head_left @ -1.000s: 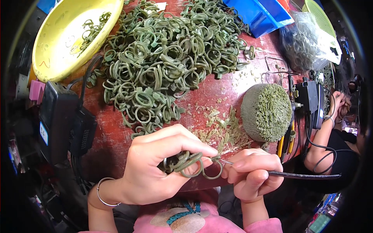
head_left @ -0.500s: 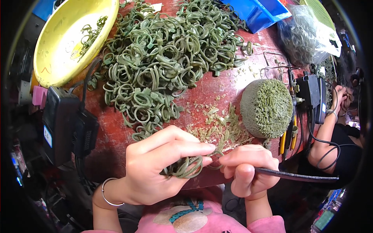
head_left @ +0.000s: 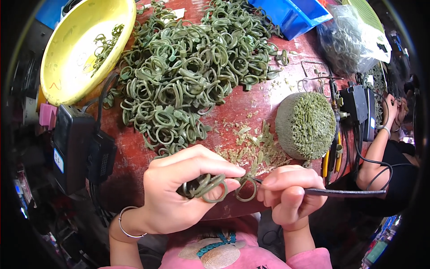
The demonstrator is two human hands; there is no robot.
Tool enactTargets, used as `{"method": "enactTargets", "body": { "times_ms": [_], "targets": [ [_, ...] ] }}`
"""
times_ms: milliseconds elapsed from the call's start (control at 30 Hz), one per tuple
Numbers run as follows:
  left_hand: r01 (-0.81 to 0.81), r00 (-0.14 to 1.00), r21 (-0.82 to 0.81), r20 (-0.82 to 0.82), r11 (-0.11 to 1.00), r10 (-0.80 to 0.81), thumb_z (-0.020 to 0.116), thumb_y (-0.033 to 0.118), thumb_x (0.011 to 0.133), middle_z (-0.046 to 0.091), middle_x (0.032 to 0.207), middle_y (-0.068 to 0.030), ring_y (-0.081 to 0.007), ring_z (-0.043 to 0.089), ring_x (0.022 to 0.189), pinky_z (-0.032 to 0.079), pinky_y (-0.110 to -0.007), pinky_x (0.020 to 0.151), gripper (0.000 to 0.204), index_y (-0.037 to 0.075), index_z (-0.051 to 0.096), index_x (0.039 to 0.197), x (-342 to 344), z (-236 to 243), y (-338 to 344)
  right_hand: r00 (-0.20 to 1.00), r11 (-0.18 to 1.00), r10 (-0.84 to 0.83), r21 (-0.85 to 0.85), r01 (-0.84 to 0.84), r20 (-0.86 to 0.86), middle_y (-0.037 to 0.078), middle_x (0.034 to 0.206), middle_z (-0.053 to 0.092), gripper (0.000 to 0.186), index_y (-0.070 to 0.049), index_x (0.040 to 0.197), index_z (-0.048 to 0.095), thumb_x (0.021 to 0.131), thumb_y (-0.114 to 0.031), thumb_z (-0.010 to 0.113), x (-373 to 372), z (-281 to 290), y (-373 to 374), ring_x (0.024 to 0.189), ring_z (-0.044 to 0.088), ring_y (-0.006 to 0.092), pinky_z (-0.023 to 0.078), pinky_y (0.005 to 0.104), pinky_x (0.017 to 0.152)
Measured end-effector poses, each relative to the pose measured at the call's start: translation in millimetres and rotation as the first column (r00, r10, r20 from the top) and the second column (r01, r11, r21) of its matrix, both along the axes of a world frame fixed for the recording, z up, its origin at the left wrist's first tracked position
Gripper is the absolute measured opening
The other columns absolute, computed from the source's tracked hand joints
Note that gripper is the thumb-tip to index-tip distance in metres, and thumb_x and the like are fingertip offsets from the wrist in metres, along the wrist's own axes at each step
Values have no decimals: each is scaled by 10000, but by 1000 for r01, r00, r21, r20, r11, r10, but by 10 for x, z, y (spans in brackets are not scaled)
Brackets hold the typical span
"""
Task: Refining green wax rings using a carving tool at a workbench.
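In the head view, over the near edge of the surface (head_left: 230, 110), the left hand (head_left: 172, 193) curls round several green rings (head_left: 205, 187), fingers pinching another ring (head_left: 246, 200); the right hand (head_left: 293, 197) pinches a dark tool (head_left: 347, 193), its tip seemingly at that ring, though partly hidden. A ring pile (head_left: 179, 74) lies toward the far edge.

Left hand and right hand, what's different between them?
The left hand clutches several green rings; the right hand grips a slim dark tool. The left wrist wears a silver bracelet; the right wrist shows none. Both hands are closed around what they hold.
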State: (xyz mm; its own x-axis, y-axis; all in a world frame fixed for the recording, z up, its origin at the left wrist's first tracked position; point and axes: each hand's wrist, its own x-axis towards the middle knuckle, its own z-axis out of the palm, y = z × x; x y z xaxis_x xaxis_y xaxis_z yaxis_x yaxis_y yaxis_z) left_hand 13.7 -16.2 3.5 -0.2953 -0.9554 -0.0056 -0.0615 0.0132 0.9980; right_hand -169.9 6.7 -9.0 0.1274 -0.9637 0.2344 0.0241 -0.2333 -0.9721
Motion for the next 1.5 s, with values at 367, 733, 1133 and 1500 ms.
{"method": "enactTargets", "body": {
  "times_ms": [367, 733, 1133, 1500],
  "targets": [
    [115, 978, 304, -201, 946, -54, 612, 59, 807, 605, 780, -68, -54, 523, 526, 390, -183, 439, 136, -2, 625, 928, 73, 21, -24, 997, 975, -60, -215, 50, -44, 87, 594, 585, 182, 48, 868, 604, 846, -103, 506, 52, -63, -49, 429, 516, 160, 418, 257, 402],
    [90, 949, 533, -302, 842, 90, 618, 11, 768, 576, 736, -129, -102, 529, 516, 356, -179, 339, 118, -77, 599, 844, 44, 87, -27, 991, 940, -119, -328, 91, -68, 88, 593, 583, 196, 75, 855, 607, 845, -108, 536, 3, -34, -13, 461, 562, 193, 436, 275, 408],
    [126, 968, 438, -251, 890, -13, 585, 33, 816, 569, 614, -46, -37, 457, 447, 343, -173, 377, 125, -21, 602, 927, 0, 92, -36, 995, 968, -98, -234, 92, -15, 58, 548, 544, 199, 57, 932, 598, 858, -103, 505, -7, -15, 11, 440, 519, 136, 422, 245, 415],
    [-57, 946, 475, -255, 878, 199, 573, -21, 793, 544, 592, -94, -104, 517, 452, 345, -192, 326, 58, -46, 542, 835, -64, 0, 48, 746, 807, -591, -229, 545, -306, 48, 602, 588, 207, 67, 965, 563, 910, -57, 407, -676, 156, -50, 443, 495, 63, 388, 186, 437]
  ]
}}
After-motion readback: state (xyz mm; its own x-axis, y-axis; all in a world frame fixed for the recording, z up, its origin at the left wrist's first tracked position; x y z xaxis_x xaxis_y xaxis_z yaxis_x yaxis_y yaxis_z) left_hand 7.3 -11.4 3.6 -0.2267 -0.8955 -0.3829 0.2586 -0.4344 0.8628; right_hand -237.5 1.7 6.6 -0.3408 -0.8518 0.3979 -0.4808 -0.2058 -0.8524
